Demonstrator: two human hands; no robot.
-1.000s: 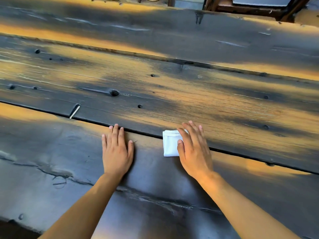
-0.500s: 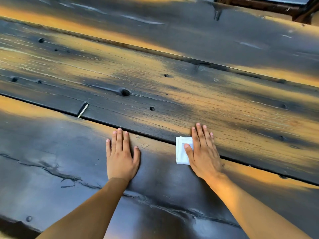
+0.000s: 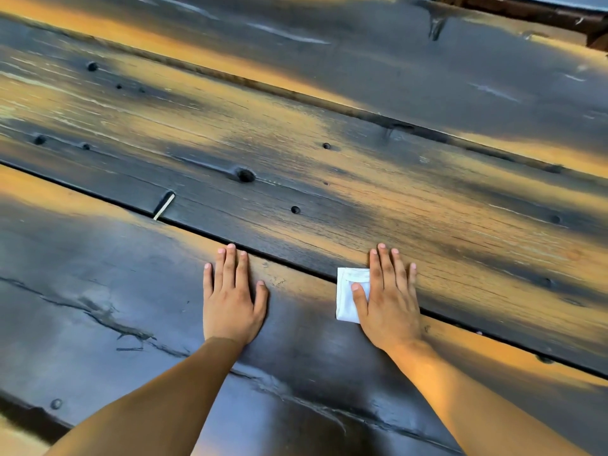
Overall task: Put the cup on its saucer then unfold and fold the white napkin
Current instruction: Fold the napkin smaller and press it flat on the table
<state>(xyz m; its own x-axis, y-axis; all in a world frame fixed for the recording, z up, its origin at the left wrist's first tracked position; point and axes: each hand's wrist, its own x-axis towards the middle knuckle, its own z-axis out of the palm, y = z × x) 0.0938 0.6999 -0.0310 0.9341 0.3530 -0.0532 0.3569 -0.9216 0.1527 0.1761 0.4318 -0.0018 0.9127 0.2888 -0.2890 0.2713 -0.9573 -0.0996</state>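
Note:
A small folded white napkin [image 3: 348,297] lies on the dark wooden table [image 3: 296,159], across the gap between two planks. My right hand [image 3: 388,297] rests flat on the napkin's right part, fingers spread, thumb pressing the cloth, hiding most of it. My left hand [image 3: 232,297] lies flat and empty on the plank to the left, about a hand's width from the napkin. No cup or saucer shows in this view.
The table is made of wide dark planks with knots, cracks and long gaps [image 3: 197,225]. A dark wooden piece of furniture [image 3: 526,8] shows past the far edge at top right. The table's near edge [image 3: 29,419] runs at the bottom left.
The view has tilted down and shifted, so hands and napkin appear further right and lower. Both hands stay flat in place; the right hand covers slightly more of the napkin.

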